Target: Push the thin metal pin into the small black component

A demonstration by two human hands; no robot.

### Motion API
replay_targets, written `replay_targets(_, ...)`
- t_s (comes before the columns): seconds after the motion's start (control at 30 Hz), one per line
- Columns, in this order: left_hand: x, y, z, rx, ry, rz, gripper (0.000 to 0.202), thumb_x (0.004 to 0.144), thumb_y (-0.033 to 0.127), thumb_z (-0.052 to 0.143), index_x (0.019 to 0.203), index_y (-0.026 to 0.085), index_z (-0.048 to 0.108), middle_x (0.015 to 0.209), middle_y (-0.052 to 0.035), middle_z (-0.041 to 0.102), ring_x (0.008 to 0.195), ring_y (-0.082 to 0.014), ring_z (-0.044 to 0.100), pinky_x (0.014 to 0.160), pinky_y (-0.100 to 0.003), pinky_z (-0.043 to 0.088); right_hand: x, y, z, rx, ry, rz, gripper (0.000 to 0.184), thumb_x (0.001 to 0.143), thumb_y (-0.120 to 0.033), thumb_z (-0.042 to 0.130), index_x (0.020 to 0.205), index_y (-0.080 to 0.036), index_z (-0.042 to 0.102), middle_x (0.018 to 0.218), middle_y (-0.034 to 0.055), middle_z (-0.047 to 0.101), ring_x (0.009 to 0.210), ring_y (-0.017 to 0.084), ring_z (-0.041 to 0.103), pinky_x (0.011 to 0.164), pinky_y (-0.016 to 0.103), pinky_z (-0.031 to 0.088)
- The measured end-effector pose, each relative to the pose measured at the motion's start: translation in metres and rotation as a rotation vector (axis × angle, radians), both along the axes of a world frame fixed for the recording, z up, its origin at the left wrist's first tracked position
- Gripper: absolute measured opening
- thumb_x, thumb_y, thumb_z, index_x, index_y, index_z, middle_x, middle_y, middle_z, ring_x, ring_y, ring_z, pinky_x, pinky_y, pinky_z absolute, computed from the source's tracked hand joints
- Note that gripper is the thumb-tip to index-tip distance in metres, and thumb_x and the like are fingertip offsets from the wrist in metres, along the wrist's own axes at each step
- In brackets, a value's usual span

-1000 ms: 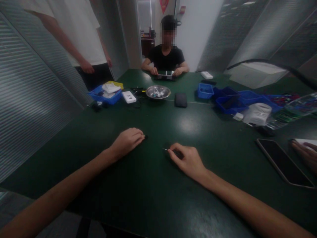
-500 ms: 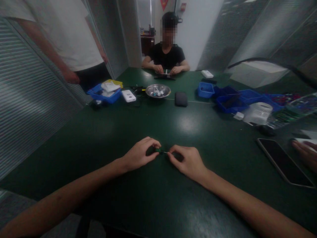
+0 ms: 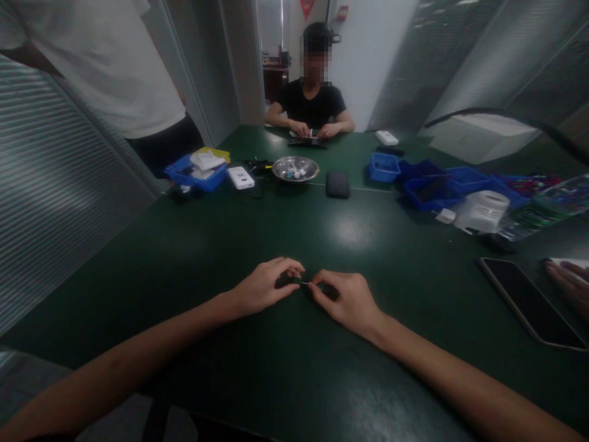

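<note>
My left hand (image 3: 265, 285) rests on the dark green table (image 3: 294, 344), its fingers pinched round a tiny dark part (image 3: 294, 281). My right hand (image 3: 345, 298) lies just to the right, pinching a thin pin-like tool whose tip meets that part. Both hands touch at the fingertips in the middle near side of the table. The part is too small and dim to name.
A phone (image 3: 529, 302) lies at the right with another person's fingers (image 3: 568, 279) beside it. Farther back are a metal bowl (image 3: 295, 168), a black wallet (image 3: 337, 183), blue trays (image 3: 426, 184), and a blue bin (image 3: 197, 172). One person sits opposite; another stands at the left.
My left hand moved right from the table's bare middle, carrying the small dark part, and met my right hand. The standing person shifted left.
</note>
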State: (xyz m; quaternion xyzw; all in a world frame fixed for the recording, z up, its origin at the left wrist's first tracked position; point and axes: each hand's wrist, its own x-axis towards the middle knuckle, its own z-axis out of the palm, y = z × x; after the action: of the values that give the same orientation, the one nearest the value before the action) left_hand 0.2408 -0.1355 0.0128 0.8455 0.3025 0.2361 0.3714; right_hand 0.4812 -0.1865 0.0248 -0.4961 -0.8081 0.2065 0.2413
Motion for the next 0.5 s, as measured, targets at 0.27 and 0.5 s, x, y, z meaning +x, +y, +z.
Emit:
replay_targets(0.27,0.001,-0.001,-0.001,-0.007,0.003,-0.029,0.034,0.096,0.023,0.067,0.13,0.024,0.06,0.119,-0.0066,0.064,0.108,-0.0195,0.063,0.095,-0.034,0.052,-0.003,0.0,-0.002,0.026,0.066,0.027,0.02,0.102,-0.032,0.054,0.102,-0.022,0.071,0.09,0.0026,0.075,0.069,0.014,0.067,0.063,0.023,0.047)
replay_targets(0.5,-0.013,0.004,0.005,-0.01,0.053,-0.127,0.043,0.097,0.017,0.063,0.138,0.026,0.058,0.12,-0.0085,0.062,0.111,-0.0208,0.061,0.097,-0.035,0.051,0.003,0.003,-0.006,0.052,0.158,-0.083,0.023,0.102,-0.035,0.055,0.094,-0.021,0.071,0.076,0.0001,0.071,0.06,0.013,0.062,0.06,0.025,0.045)
